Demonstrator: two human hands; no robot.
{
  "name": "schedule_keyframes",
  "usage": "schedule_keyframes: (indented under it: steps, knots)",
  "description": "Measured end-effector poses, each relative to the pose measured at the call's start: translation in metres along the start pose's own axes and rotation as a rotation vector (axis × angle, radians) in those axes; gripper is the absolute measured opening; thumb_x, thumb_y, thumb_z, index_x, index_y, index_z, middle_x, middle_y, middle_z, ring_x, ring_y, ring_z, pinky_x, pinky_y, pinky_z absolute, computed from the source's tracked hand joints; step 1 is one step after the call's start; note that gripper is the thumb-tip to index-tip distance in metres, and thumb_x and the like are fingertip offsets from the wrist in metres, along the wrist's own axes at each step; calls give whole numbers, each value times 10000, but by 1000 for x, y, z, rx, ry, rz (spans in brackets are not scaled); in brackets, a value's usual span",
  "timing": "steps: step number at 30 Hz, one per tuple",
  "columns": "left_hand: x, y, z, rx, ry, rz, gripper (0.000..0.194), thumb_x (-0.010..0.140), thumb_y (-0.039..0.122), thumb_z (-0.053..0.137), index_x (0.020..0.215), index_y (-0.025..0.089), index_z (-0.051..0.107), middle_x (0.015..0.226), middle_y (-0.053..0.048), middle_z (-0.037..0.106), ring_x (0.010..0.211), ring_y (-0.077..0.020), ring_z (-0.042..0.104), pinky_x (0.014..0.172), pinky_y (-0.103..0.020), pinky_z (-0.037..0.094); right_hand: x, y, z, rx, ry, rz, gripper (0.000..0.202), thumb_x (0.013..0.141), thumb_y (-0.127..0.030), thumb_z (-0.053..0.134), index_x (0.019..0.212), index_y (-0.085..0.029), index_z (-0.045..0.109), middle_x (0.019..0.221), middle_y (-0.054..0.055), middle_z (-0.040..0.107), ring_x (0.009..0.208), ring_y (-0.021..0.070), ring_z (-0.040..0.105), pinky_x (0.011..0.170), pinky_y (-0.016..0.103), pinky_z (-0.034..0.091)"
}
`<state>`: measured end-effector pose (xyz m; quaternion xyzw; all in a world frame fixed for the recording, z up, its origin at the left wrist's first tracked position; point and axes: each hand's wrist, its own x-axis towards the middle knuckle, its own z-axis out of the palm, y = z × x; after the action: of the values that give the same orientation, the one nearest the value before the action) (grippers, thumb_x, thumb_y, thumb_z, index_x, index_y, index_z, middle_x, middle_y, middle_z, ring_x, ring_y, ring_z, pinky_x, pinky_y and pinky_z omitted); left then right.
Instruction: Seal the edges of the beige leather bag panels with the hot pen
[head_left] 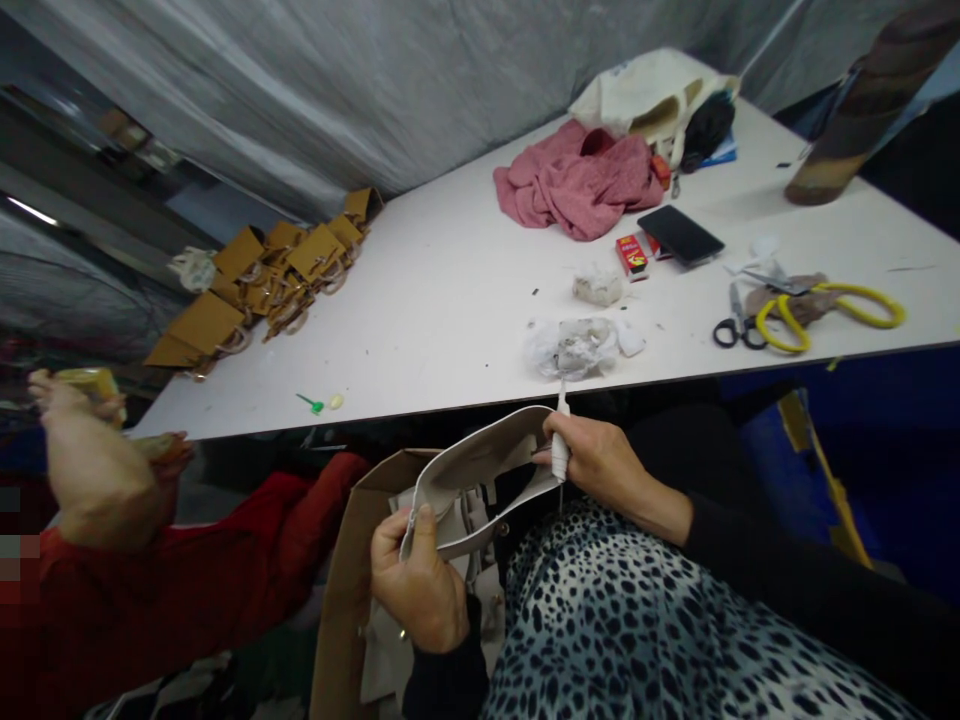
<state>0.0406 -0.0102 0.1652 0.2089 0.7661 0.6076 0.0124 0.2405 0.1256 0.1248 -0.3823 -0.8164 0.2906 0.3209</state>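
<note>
Over a cardboard box (339, 575) of pale pieces, my left hand (424, 590) pinches the left end of a pale looped piece (469, 455), thumb and fingers closed on it. My right hand (604, 458) has its fingers curled around a white-wrapped tool (559, 458) at the loop's right end. Beyond, on the table (435, 300), crumpled plastic (574, 347) lies near the edge, yellow-handled scissors (784, 325) right, pink cloth (574, 185) farther back.

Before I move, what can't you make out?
All in the head view:
- White-wrapped tool: partly covered by the right hand.
- Cardboard box: contents partly hidden by the left hand and pale piece.
- Red packet: fine print too small.
- Tall cylinder: top cut off by the frame's edge.
</note>
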Motion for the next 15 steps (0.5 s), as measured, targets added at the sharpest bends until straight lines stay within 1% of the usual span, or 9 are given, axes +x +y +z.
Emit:
schedule_keyframes:
  steps: [3, 5, 7, 9, 12, 15]
  knots:
    - [4, -2, 0, -43, 15, -24, 323, 726, 408, 844, 835, 171, 654, 882, -2, 654, 824, -182, 622, 809, -359, 526, 8, 0, 5, 102, 30, 26, 182, 923, -244, 715, 933, -221, 535, 797, -11, 604, 700, 152, 563, 640, 257, 377]
    - [7, -3, -1, -58, 32, -35, 309, 705, 374, 860, 813, 166, 658, 868, 6, 655, 827, -175, 614, 830, -356, 505, 12, 0, 8, 184, 64, 60, 192, 908, -221, 708, 949, -226, 520, 831, -12, 590, 702, 146, 542, 648, 257, 391]
    - [10, -5, -2, -71, 43, -45, 296, 690, 345, 868, 793, 162, 660, 856, 12, 656, 829, -170, 608, 848, -352, 488, 14, 1, 11, 229, 112, 87, 238, 881, -227, 729, 980, -229, 513, 895, 1, 584, 744, 154, 541, 681, 269, 414]
    - [11, -8, -3, -78, 42, -52, 291, 683, 335, 872, 786, 161, 663, 853, 16, 656, 836, -167, 606, 861, -346, 479, 14, 4, 15, 254, 148, 120, 300, 844, -250, 769, 983, -229, 504, 913, 5, 573, 770, 164, 537, 701, 280, 422]
    - [11, -13, -5, -68, 23, -72, 298, 684, 340, 875, 795, 158, 667, 852, 18, 656, 832, -162, 604, 861, -335, 474, 14, 9, 19, 325, 132, 195, 340, 813, -289, 805, 940, -226, 496, 838, -18, 569, 710, 151, 518, 668, 274, 408]
    - [13, -16, -9, -36, 5, -75, 301, 700, 350, 871, 800, 155, 664, 848, 14, 653, 815, -158, 600, 823, -320, 473, 15, 12, 20, 423, 108, 258, 315, 809, -314, 802, 907, -224, 516, 793, -30, 593, 648, 136, 500, 624, 264, 391]
